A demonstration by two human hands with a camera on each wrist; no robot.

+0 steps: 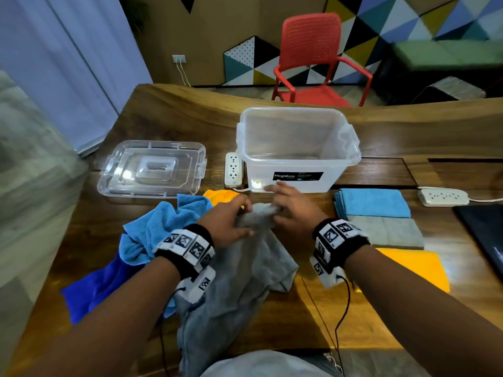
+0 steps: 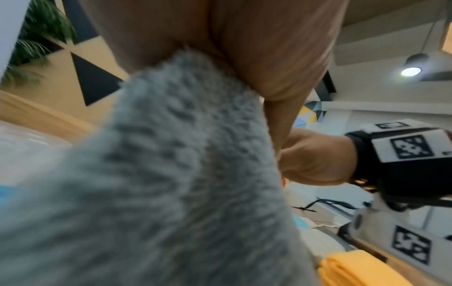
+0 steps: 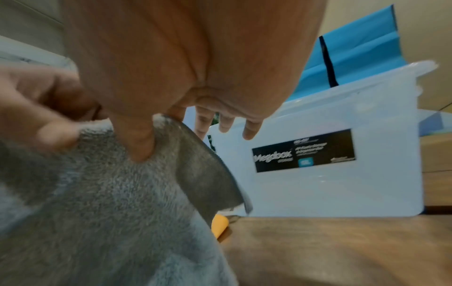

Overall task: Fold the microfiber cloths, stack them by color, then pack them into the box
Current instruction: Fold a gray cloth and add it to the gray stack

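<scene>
A grey microfiber cloth point(image 1: 239, 273) hangs from both hands toward my lap, bunched at its top edge. My left hand point(image 1: 228, 221) grips that edge from the left and my right hand point(image 1: 288, 205) pinches it from the right, thumb on the cloth point(image 3: 110, 193), other fingers point(image 3: 226, 125) spread. The same grey cloth point(image 2: 159, 174) fills the left wrist view. The clear box point(image 1: 299, 148) stands open just beyond my hands. Folded light blue point(image 1: 373, 202), grey point(image 1: 386, 231) and yellow point(image 1: 416, 268) cloths lie at the right.
The box lid point(image 1: 152, 170) lies at the left. Loose light blue point(image 1: 163, 224), dark blue point(image 1: 100, 284) and yellow point(image 1: 220, 197) cloths are piled left of my hands. Two power strips point(image 1: 233, 170) point(image 1: 443, 197) and a dark laptop point(image 1: 484, 232) sit on the wooden table point(image 1: 190, 115). A red chair point(image 1: 315, 61) stands beyond.
</scene>
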